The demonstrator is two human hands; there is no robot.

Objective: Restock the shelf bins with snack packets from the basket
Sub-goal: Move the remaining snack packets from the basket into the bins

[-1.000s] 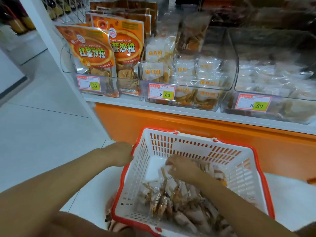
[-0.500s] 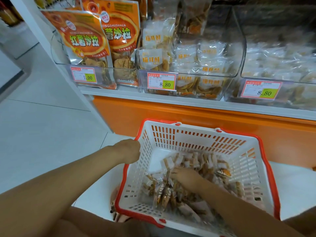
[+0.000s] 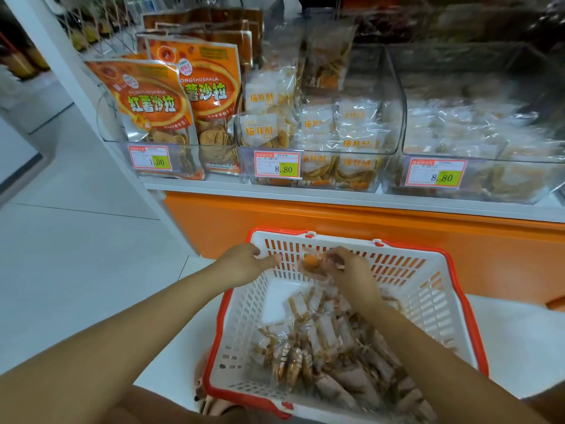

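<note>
Several snack packets (image 3: 318,266) are pinched in the right hand (image 3: 351,270), held above the basket (image 3: 428,301) for transfer to the shelf bins (image 3: 394,123). The left hand (image 3: 244,264) reaches toward them, fingers extended, holding nothing, probably to steady the bunch.

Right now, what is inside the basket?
Clear snack packets heaped near-right, bare basket floor far-left. The right hand holds a few above the heap. The right arm covers some; lower layers are hidden.

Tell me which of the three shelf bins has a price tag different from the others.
The left bin, the one with big orange bags. Its tag shows 1.00; the middle bin and right bin both show 8.80.
</note>
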